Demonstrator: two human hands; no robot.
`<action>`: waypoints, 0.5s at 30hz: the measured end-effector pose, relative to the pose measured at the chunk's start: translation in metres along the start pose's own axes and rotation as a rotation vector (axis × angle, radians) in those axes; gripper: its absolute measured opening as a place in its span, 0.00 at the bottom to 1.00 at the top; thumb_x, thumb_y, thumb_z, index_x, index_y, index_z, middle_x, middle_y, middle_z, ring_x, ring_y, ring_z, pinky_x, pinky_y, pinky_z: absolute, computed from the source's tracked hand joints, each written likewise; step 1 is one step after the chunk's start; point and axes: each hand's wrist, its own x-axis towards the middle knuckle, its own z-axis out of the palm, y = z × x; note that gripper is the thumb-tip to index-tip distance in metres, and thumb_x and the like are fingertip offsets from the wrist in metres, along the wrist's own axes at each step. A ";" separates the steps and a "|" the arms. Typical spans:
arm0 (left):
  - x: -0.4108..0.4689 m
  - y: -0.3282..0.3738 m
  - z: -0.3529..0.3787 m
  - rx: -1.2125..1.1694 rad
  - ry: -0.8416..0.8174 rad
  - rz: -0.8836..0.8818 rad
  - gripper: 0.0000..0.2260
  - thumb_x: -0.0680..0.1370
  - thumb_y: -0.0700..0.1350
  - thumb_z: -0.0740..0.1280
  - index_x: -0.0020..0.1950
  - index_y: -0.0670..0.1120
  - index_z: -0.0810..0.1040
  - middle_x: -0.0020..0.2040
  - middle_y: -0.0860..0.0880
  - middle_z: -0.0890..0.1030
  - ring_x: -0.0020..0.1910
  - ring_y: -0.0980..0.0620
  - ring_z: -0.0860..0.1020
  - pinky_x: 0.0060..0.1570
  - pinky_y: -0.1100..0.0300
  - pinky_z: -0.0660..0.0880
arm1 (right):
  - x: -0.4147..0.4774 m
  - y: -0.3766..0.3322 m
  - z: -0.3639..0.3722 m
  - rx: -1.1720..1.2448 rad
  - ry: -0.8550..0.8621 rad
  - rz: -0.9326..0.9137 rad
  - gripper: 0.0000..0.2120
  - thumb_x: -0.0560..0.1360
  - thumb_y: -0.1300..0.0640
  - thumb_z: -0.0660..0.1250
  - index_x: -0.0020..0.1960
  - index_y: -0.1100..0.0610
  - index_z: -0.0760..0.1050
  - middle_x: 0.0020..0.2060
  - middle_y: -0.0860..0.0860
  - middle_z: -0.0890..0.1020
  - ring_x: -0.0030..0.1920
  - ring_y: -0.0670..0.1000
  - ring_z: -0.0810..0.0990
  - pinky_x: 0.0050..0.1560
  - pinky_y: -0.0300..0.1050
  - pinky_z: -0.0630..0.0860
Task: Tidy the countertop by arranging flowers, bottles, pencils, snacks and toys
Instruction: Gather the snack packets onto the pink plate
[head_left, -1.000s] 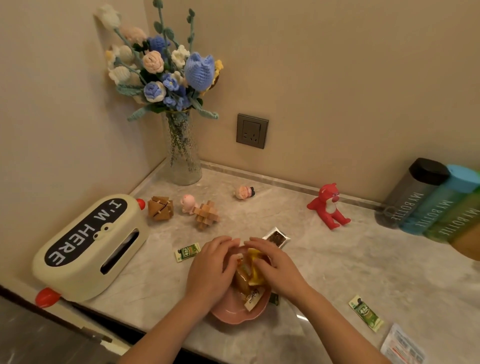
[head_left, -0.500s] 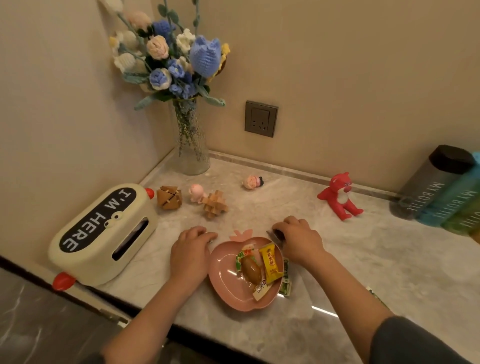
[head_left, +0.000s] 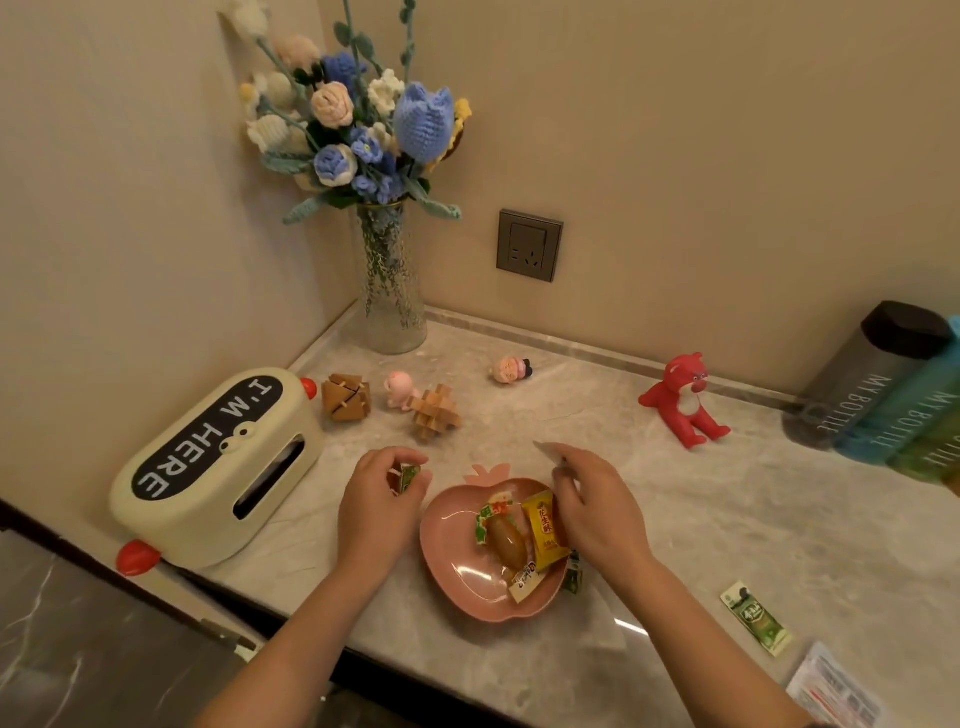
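1. Head view: left hand (head_left: 379, 501) pinches a small green sachet (head_left: 409, 477) between thumb and curled fingers, just left of the plate.
2. Right hand (head_left: 597, 512) pinches a thin flat packet (head_left: 543, 448), seen edge-on, above the plate's far right rim.
3. Pink apple-shaped plate (head_left: 457, 577), glossy, sits on the marbled countertop (head_left: 727, 519) and holds a yellow foil wrapper (head_left: 543, 530) and an amber oval sweet (head_left: 505, 541).
4. Second green sachet (head_left: 758, 616) lies flat, well to the right.
5. Crocheted flowers (head_left: 358, 119) stand in a ribbed glass vase (head_left: 390, 301) in the corner.
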 end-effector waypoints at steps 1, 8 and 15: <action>-0.004 0.007 0.001 -0.053 0.002 0.017 0.08 0.74 0.44 0.72 0.47 0.58 0.78 0.49 0.58 0.78 0.47 0.60 0.77 0.44 0.68 0.71 | -0.007 -0.005 0.002 0.022 0.002 -0.056 0.17 0.79 0.56 0.58 0.67 0.49 0.74 0.61 0.45 0.78 0.63 0.47 0.74 0.61 0.40 0.69; -0.031 0.015 0.014 0.042 -0.209 0.209 0.10 0.75 0.43 0.70 0.48 0.61 0.79 0.49 0.64 0.77 0.51 0.64 0.75 0.50 0.69 0.73 | -0.040 -0.014 0.018 -0.202 -0.205 -0.225 0.25 0.74 0.44 0.51 0.71 0.38 0.65 0.72 0.42 0.64 0.77 0.50 0.49 0.77 0.57 0.41; -0.053 0.016 0.023 0.085 -0.200 0.286 0.13 0.76 0.44 0.67 0.53 0.62 0.76 0.55 0.67 0.72 0.60 0.66 0.69 0.59 0.68 0.67 | -0.057 0.005 0.007 0.148 -0.062 0.024 0.31 0.69 0.46 0.54 0.72 0.45 0.64 0.69 0.40 0.67 0.73 0.43 0.58 0.76 0.52 0.53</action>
